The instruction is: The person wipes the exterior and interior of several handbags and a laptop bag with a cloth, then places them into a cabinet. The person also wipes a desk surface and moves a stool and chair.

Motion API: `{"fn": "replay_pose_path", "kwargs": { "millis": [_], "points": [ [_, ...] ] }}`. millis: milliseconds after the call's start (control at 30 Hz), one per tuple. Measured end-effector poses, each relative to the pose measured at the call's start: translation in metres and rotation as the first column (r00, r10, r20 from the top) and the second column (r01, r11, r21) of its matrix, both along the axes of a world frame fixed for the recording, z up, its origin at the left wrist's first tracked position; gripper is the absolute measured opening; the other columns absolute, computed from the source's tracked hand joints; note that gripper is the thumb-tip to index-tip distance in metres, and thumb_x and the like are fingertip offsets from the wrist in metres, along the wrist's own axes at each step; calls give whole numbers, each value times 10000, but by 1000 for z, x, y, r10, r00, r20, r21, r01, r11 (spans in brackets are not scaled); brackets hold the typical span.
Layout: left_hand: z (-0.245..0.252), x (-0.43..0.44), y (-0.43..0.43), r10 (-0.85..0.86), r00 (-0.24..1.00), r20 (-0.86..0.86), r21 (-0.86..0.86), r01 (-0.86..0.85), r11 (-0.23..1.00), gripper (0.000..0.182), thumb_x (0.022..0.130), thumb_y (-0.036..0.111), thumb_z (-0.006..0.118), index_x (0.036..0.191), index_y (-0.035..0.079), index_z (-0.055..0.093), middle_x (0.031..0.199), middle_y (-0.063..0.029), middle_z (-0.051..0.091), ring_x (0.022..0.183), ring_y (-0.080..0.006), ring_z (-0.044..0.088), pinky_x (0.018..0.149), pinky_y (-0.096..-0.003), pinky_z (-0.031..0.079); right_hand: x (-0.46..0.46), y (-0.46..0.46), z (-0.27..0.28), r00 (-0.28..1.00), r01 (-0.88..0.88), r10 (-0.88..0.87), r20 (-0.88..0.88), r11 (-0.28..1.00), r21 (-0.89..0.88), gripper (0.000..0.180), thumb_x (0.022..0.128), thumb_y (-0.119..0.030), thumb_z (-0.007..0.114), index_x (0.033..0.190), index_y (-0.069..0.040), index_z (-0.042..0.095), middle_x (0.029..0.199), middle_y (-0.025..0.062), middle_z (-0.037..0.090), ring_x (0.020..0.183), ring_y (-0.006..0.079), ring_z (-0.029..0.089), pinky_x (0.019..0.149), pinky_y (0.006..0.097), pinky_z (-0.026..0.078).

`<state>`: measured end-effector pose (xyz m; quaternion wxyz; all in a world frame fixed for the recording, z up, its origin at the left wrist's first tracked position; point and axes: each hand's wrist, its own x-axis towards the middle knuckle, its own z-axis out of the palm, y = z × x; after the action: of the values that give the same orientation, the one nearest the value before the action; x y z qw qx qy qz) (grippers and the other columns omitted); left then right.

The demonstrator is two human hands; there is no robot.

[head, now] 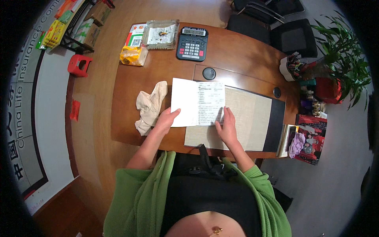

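Note:
An open notebook (184,100) lies before me, its left page blank and its right page full of handwriting. My left hand (167,120) grips the notebook's lower left edge, thumb on top of the page. My right hand (227,126) rests at the lower right edge of the written page, fingers extended and thumb apart, not closed on it. Under the notebook's right part is a beige desk mat (251,118) with a dark border. A crumpled cream cloth (149,108) lies on the wooden desk (127,89) just left of my left hand.
Beyond the notebook are a calculator (192,44), a clear glass tray (161,35) and a yellow tissue pack (133,55). To the right stand a pen holder (287,68), a potted plant (340,53), and stacked books (284,140) with a purple cloth (297,145). A red stool (80,65) is at left.

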<state>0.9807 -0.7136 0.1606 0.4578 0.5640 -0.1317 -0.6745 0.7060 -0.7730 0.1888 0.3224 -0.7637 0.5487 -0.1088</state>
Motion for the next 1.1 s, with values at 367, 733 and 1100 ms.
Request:
{"fn": "replay_pose_path", "kwargs": {
  "millis": [367, 733, 1100],
  "points": [
    [20, -12, -4, 6, 999, 34, 17, -6, 1000, 429, 1012, 208, 549, 1327, -77, 496, 1258, -139, 612, 1138, -190, 586, 990, -330, 467, -23, -13, -21, 979, 75, -99, 179, 988, 132, 616, 858, -58, 647, 1407, 56, 390, 1371, 271, 468, 1250, 403, 463, 1069, 464, 375],
    [9, -3, 1, -8, 999, 35, 14, 7, 1000, 398, 1000, 191, 557, 1313, -53, 530, 1236, -105, 634, 1120, -167, 599, 972, -313, 465, -15, -6, -17, 1000, 13, -14, 12, 999, 40, 640, 873, -75, 643, 1441, 26, 365, 1466, 254, 371, 1328, 413, 374, 1122, 458, 332],
    [4, 6, 4, -102, 994, 50, 17, 101, 995, 441, 1008, 228, 552, 1329, -71, 516, 1273, -142, 615, 1154, -199, 583, 1002, -339, 448, 19, 6, -2, 952, -235, 202, -228, 964, -126, 680, 859, -93, 676, 1459, -22, 365, 1518, 256, 299, 1392, 438, 291, 1144, 501, 308]
  ]
}}
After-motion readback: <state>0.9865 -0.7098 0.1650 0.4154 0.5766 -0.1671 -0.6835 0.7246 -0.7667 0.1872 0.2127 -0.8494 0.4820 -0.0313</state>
